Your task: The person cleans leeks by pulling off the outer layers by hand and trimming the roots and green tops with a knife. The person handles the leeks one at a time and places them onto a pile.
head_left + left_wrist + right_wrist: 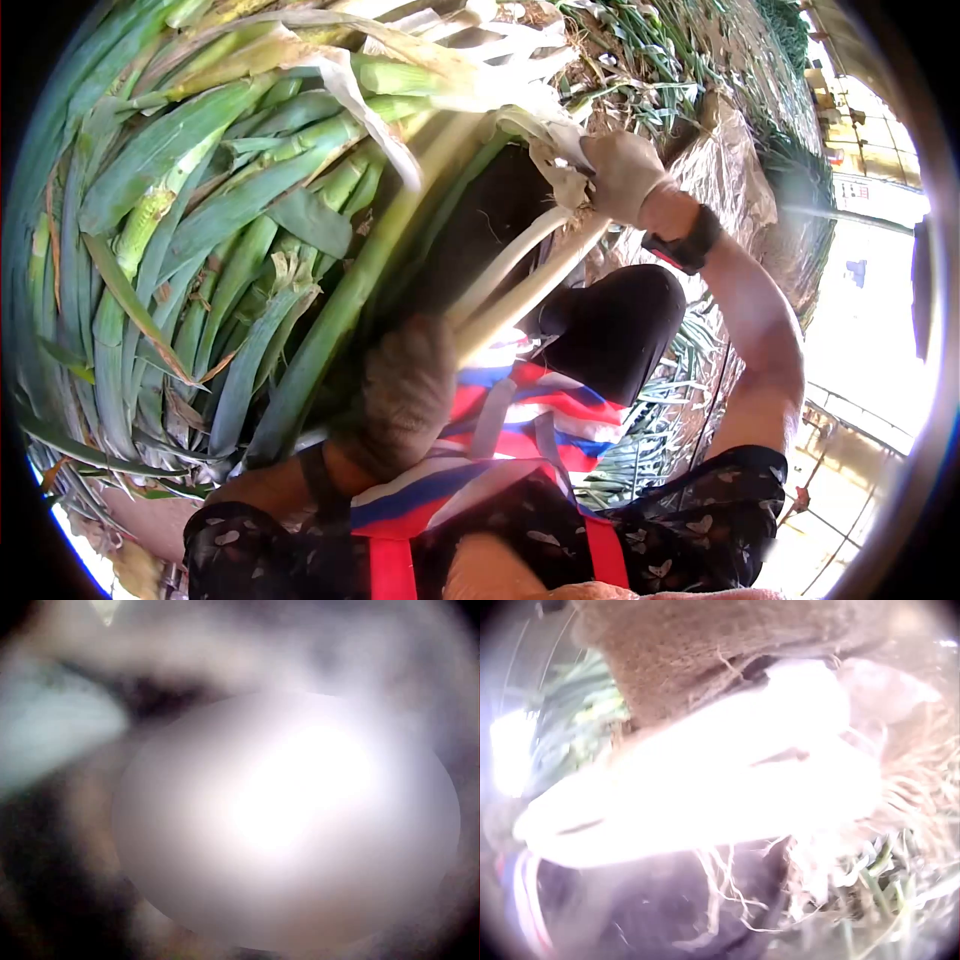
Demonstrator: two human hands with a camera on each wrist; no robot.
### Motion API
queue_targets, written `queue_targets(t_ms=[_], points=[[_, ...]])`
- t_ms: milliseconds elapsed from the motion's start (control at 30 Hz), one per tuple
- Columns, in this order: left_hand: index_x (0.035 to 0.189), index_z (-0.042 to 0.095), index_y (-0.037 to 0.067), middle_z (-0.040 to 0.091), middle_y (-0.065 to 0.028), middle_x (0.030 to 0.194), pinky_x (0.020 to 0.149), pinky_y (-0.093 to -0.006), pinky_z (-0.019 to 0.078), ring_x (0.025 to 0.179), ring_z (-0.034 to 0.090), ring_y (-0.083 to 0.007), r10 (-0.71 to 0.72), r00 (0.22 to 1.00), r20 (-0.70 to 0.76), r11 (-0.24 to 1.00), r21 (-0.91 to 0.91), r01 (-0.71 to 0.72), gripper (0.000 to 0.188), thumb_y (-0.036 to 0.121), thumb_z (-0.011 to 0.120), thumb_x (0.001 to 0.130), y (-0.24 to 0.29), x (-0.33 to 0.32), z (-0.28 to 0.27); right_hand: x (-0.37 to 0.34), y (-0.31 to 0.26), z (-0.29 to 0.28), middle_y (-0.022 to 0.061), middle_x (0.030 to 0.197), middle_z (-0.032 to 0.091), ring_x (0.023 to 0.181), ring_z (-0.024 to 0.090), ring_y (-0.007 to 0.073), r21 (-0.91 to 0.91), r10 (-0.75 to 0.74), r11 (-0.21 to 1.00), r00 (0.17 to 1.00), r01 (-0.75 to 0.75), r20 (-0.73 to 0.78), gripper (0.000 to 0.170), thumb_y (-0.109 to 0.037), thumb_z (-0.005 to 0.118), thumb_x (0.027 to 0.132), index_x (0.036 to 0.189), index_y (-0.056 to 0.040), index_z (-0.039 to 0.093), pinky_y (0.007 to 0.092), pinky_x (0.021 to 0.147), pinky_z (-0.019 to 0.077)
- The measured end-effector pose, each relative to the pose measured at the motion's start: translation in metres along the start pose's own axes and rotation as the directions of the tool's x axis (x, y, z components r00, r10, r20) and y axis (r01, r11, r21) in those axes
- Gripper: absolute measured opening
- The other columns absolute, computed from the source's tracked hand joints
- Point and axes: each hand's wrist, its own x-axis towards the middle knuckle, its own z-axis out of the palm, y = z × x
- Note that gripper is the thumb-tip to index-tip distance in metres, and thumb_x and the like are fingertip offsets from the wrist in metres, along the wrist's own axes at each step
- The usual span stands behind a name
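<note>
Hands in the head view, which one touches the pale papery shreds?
The right hand, higher in the picture, touches the pale shreds; the left hand sits lower, away from them, gripping the pale stalks.

Behind the grip of the gloved right hand (622,180) are a black wristband (692,240), printed black sleeve (715,512) and red-white-blue striped apron (582,398).

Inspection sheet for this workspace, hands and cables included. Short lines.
Surface: leaf-strewn ground; crinkled brownish sheet at right
Job's things: white stalks with stringy roots; green leafy stalks heaped at left
Clutter: pale dry leaf over the heap
Hands: both gloved; left hand holds white stalks; right hand at their root end, fingers hidden
Cables: nothing clearly seen
Surroundings: wire grid at far right, strong glare; left wrist view unreadable
</note>
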Motion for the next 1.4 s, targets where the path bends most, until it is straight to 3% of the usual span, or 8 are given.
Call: queue_targets(t_ms=[300, 433, 500, 700, 867, 1100, 1167, 1400], points=[[0.127, 0.048, -0.008, 0.057, -0.0187, 0.102, 0.070, -0.0360, 0.0523, 0.082, 0.057, -0.0248, 0.026, 1.000, -0.003, 0.980, 0.198, -0.025, 0.049, 0.012, 0.058, 0.083, 0.003, -0.007, 0.011, 0.029, 0.188, -0.017, 0.0217, 0.115, 0.067, 0.091, 0.071, 0.0280, 0.321, 0.663, 0.707, 0.748, -0.630, 0.007, 0.048, -0.042, 0.069, 0.086, 0.113, -0.0027, 0.068, 0.0401, 0.080, 0.0577], [0.124, 0.050, -0.007, 0.057, -0.0172, 0.099, 0.068, -0.0355, 0.0518, 0.079, 0.057, -0.0242, 0.042, 0.998, -0.038, 0.990, 0.137, -0.037, 0.046, 0.010, 0.058, 0.082, 0.003, -0.001, 0.000, 0.009, 0.074, 0.021, 0.0096, 0.076, 0.066, 0.063, 0.061, 0.0177, 0.429, -0.344, 0.761, 0.863, 0.487, -0.370, 0.037, -0.037, 0.054, 0.102, 0.103, -0.0061, 0.074, 0.0311, 0.064, 0.0537], [0.123, 0.051, -0.006, 0.056, -0.0152, 0.095, 0.066, -0.0351, 0.0509, 0.078, 0.056, -0.0234, 0.041, 0.998, -0.041, 0.993, 0.108, -0.036, 0.044, 0.010, 0.058, 0.082, 0.005, 0.000, -0.005, -0.010, -0.023, -0.035, 0.0050, 0.062, 0.056, 0.054, 0.053, 0.0149, 0.421, -0.055, 0.902, 0.942, -0.095, 0.332, 0.040, -0.041, 0.058, 0.100, 0.084, -0.0073, 0.072, 0.0335, 0.053, 0.0491], [0.120, 0.052, -0.005, 0.052, -0.0105, 0.087, 0.062, -0.0332, 0.0477, 0.074, 0.054, -0.0210, 0.090, 0.995, -0.036, 0.941, 0.330, -0.073, 0.041, 0.012, 0.057, 0.083, 0.003, -0.001, 0.000, 0.004, 0.011, -0.023, 0.0145, 0.084, 0.066, 0.075, 0.065, 0.0256, -0.251, 0.088, 0.963, 0.995, -0.096, -0.041, 0.020, -0.024, 0.065, 0.091, 0.091, -0.0040, 0.068, 0.0366, 0.069, 0.0539], [0.123, 0.051, -0.007, 0.057, -0.0137, 0.094, 0.064, -0.0321, 0.0479, 0.074, 0.054, -0.0201, 0.103, 0.994, 0.028, 0.961, 0.257, -0.106, 0.046, 0.012, 0.057, 0.083, 0.001, -0.003, -0.004, 0.021, 0.248, -0.050, 0.0221, 0.102, 0.069, 0.091, 0.069, 0.0362, 0.115, 0.319, 0.947, 0.823, -0.301, -0.469, 0.026, -0.015, 0.069, 0.087, 0.107, 0.0018, 0.065, 0.0419, 0.081, 0.0560], [0.127, 0.051, -0.007, 0.059, -0.0170, 0.103, 0.069, -0.0351, 0.0503, 0.079, 0.057, -0.0223, 0.167, 0.980, -0.108, 0.982, 0.104, -0.156, 0.050, 0.018, 0.060, 0.085, 0.010, -0.014, -0.014, 0.036, -0.078, -0.042, 0.0145, 0.126, 0.060, 0.111, 0.063, 0.0296, -0.225, -0.616, 0.787, 0.705, 0.575, -0.352, 0.044, -0.002, 0.056, 0.088, 0.131, -0.0014, 0.055, 0.0425, 0.100, 0.0511], [0.128, 0.051, -0.007, 0.059, -0.0175, 0.108, 0.073, -0.0374, 0.0513, 0.082, 0.058, -0.0239, 0.208, 0.968, -0.139, 0.972, 0.139, -0.189, 0.053, 0.022, 0.062, 0.085, 0.008, -0.017, -0.018, 0.043, -0.125, -0.053, 0.0091, 0.113, 0.067, 0.111, 0.064, 0.0252, -0.278, -0.398, 0.863, 0.906, 0.423, 0.143, 0.029, -0.003, 0.057, 0.087, 0.112, -0.0083, 0.071, 0.0408, 0.097, 0.0519], [0.139, 0.045, -0.002, 0.047, -0.0210, 0.131, 0.096, -0.0524, 0.0417, 0.121, 0.045, -0.0409, 0.068, 0.915, -0.398, 0.944, -0.271, -0.188, 0.074, 0.045, 0.069, 0.086, -0.025, -0.011, -0.037, -0.013, -0.114, -0.069, -0.0006, 0.093, 0.067, 0.105, 0.060, 0.0185, -0.259, -0.493, 0.850, 0.866, 0.458, -0.087, 0.022, -0.027, 0.074, 0.075, 0.092, -0.0147, 0.072, 0.0364, 0.095, 0.0453]])
